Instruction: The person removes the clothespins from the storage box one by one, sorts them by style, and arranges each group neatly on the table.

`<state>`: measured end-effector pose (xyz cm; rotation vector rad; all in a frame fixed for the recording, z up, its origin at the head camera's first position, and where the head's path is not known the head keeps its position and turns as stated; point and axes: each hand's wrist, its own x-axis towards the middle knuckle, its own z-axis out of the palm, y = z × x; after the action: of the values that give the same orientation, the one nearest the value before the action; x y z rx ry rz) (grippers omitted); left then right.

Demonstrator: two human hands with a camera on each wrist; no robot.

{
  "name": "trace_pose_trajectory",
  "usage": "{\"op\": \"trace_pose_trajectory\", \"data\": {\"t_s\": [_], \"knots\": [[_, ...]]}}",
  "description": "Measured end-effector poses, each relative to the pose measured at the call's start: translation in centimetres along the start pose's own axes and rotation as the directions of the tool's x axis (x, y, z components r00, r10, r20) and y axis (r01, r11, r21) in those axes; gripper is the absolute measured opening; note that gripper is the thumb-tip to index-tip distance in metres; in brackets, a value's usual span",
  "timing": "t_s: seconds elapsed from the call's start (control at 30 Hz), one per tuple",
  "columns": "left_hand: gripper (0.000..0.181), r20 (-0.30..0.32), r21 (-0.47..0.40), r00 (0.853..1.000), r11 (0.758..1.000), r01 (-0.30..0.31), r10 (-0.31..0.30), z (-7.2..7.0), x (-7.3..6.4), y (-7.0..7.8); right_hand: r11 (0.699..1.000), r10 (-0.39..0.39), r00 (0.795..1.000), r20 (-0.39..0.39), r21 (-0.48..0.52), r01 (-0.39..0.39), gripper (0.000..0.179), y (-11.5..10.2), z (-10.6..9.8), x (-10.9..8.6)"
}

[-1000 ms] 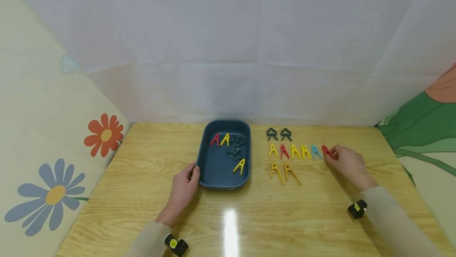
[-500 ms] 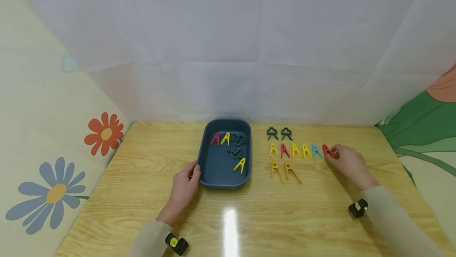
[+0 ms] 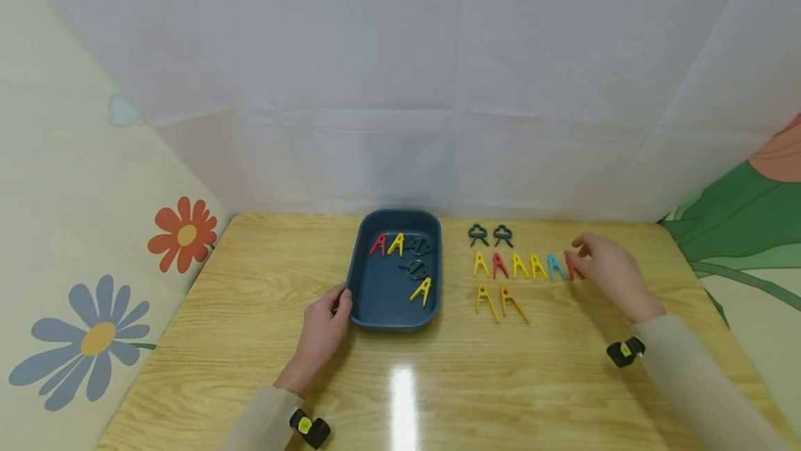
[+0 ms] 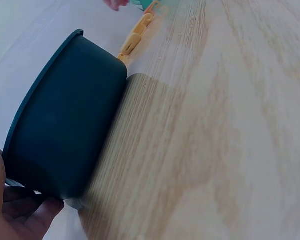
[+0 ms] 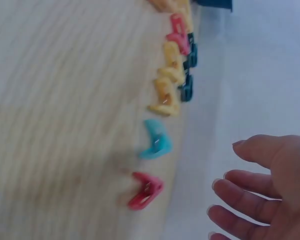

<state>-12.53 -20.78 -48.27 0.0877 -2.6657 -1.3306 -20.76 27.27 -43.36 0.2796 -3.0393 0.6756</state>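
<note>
My left hand [image 3: 324,329] grips the dark blue tray [image 3: 378,308] by its left side near the front corner, thumb at the rim. In the left wrist view, its fingers curl against the tray's outer wall. Inside the tray lie a red clothespin [image 3: 378,244], two yellow ones and two dark round-bodied clips [image 3: 416,269]. My right hand [image 3: 610,276] is over the right end of a row of clothespins, fingers loose and holding nothing. Partly behind it in the head view lies a red clothespin [image 5: 146,191]. A light blue clothespin [image 5: 156,140] lies beside that one.
Further left in the row are yellow clothespins [image 3: 519,266] and another red one [image 3: 499,266]. Two dark green clips [image 3: 478,235] lie behind it, and two orange-yellow clothespins [image 3: 511,304] in front. A white sheet [image 3: 350,159] hangs along the table's back edge.
My right hand has let go of the red clothespin at the row's right end and lifted slightly up and away from it. The left hand and tray have stayed put.
</note>
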Motion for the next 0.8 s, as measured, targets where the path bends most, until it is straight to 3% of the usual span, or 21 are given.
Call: {"op": "trace_pose_trajectory", "data": {"t_s": [0.17,0.4,0.8], "knots": [[0.036,-0.005,-0.003,1.0,1.0,-0.006,0.006,0.0,0.1,-0.1,0.999,-0.014,0.999,0.044,0.037,0.013,0.042,-2.3,-0.9,1.3],[0.036,-0.001,-0.009,1.0,1.0,-0.006,0.006,0.1,0.1,-0.2,0.996,-0.089,0.996,0.013,0.028,0.089,0.038,-5.5,-1.2,2.8],[0.035,-0.013,-0.008,1.0,1.0,-0.008,0.008,0.2,0.2,-0.2,0.985,-0.172,0.984,0.047,0.028,0.171,0.034,-11.7,-0.9,5.9]]}}
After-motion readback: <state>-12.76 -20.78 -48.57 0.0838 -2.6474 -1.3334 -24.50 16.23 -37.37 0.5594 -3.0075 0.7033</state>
